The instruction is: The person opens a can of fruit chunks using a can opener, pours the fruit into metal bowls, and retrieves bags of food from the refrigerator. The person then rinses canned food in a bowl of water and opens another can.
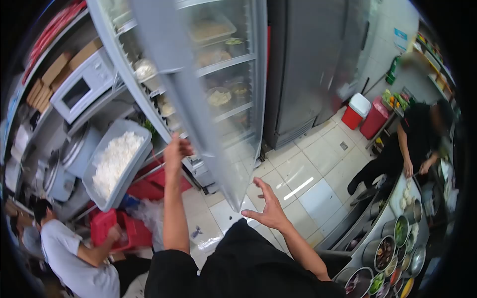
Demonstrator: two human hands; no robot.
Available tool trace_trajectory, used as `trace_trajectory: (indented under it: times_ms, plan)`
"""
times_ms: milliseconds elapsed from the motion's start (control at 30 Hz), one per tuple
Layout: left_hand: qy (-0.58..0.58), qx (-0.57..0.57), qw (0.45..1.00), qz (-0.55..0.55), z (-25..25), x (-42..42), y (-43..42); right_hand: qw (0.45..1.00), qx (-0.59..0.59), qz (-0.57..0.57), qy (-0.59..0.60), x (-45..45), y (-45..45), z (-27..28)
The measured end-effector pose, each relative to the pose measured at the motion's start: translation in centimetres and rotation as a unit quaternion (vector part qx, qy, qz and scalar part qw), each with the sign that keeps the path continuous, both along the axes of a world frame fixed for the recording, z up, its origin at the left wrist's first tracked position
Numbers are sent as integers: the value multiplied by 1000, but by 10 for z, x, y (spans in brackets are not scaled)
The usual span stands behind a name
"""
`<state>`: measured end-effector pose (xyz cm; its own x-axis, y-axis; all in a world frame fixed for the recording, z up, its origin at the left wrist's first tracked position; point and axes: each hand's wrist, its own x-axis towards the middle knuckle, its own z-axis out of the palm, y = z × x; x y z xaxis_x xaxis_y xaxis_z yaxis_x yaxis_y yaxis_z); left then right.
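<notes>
A glass-fronted refrigerator door (pixel 191 107) stands ajar in front of me, its pale frame slanting down toward my body. My left hand (pixel 176 151) is raised beside the door's left edge, fingers loosely bent and apart, with nothing visible in them. Whether the fingertips touch the frame I cannot tell. Near the door's lower corner is my right hand (pixel 268 203), thumb and fingers spread, holding nothing. Behind the door, the refrigerator shelves (pixel 226 67) carry several food containers, partly seen through the glass.
At left, a tub of white shredded food (pixel 117 166) sits near a microwave (pixel 84 84). A person in white (pixel 77 253) reaches into a red crate (pixel 119 231). At right, a person in black (pixel 420 139) works at a counter with several metal food pans (pixel 385 253). The floor is tiled (pixel 293 174).
</notes>
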<state>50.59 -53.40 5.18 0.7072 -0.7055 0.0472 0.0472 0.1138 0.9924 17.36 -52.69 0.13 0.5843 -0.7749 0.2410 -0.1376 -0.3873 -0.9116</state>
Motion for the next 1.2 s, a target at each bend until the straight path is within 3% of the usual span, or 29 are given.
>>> trace_trajectory:
  times_ms: [67,167,267,333,367,400,467,567,667,800,833,867,967,1200]
  plan:
    - [-30,31,996,-83,-26,-20,-20,997,-68,-33,14,-3,-1,-4]
    - [-94,106,980,-138,-56,-39,-70,984,-53,-167,-1,-16,5,-15]
    - [-115,133,972,-157,-88,-46,-129,922,-7,-383,-62,-46,-14,-43]
    - [-153,154,961,-169,-134,-35,-189,871,-29,-480,-101,-66,-48,-40]
    - [-172,163,956,-173,-143,-32,-219,846,-52,-528,-51,-79,-67,-38]
    - [-190,173,950,-177,-150,-29,-248,828,-25,-555,-79,-85,-83,-20]
    - [-215,177,942,-189,-175,-15,-310,776,-89,-619,-84,-109,-125,-23]
    - [-334,177,922,-85,-184,3,-393,740,-21,-668,-75,-143,-171,-17]
    - [-322,200,922,-76,-169,27,-459,708,-88,-700,-28,-195,-208,-51]
    - [-365,298,878,-84,-202,55,-531,730,-71,-678,-44,-237,-234,-52]
    - [-364,324,868,-96,-203,57,-538,734,-63,-675,-41,-242,-237,-53]
    - [-470,244,847,-42,-209,54,-531,737,-55,-672,-40,-247,-238,-53]
    - [-428,165,887,-46,-201,50,-516,744,-62,-663,-54,-268,-254,-63]
    - [-391,126,912,-17,-206,50,-508,747,-31,-664,-30,-281,-260,-60]
